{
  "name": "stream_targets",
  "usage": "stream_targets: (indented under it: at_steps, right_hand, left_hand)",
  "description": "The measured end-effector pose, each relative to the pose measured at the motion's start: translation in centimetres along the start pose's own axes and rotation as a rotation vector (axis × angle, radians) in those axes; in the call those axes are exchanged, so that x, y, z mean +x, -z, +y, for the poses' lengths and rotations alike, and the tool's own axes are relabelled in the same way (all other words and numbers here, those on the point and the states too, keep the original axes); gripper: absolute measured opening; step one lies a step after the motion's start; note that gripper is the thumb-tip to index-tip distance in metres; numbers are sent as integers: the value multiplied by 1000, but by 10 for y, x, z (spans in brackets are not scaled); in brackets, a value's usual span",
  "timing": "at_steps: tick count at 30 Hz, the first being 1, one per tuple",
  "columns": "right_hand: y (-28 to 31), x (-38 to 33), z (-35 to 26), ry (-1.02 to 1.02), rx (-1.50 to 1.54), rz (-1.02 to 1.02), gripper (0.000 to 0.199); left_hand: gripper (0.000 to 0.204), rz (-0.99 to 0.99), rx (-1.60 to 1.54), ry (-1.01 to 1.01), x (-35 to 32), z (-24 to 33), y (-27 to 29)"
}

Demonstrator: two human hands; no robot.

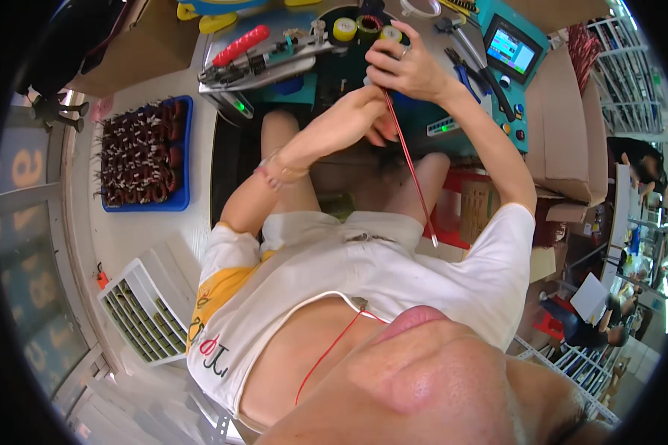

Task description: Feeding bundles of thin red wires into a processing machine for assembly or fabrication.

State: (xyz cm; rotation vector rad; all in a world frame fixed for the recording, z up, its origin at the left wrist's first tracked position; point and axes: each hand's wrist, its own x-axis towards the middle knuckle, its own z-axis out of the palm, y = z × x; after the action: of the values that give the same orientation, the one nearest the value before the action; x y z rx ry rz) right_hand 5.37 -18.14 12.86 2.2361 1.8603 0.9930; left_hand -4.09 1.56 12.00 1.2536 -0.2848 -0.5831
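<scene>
My left hand (pixel 360 117) is closed at the front of the teal bench machine, its fingertips pinched around a thin bundle of red wire (pixel 408 159). The wire hangs slanting past my lap and ends in a pale tip. Just above, my right hand (pixel 410 70) curls its fingers at the machine, close to the wire's upper end. What its fingertips grip is hidden. Beside them sit yellow rollers (pixel 344 29) and a dark ring with red winding (pixel 369 28). A toggle clamp with a red handle (pixel 241 46) lies left of the hands.
At left, a blue tray (pixel 188 152) holds several wound dark-red coils; nearer stands a white crate (pixel 167 289) with green rows. Right of the machine are a lit screen (pixel 511 48), pliers (pixel 464 78) and cardboard boxes (pixel 560 133). Other people sit far right.
</scene>
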Motion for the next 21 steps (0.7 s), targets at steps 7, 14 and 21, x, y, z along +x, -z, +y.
stream_targets:
  at_steps: [7, 14, 21]
  right_hand:
    - [35, 39, 48, -161, 284, -169, 8]
    - [-7, 44, 122, -354, 1007, -352, 19]
    - [14, 48, 98, -1010, 1496, 79, 17]
  left_hand:
    - [57, 580, 1653, -751, 50, 34, 69]
    - [48, 613, 1598, -747, 88, 23, 71]
    - [48, 590, 1619, -727, 93, 17, 82]
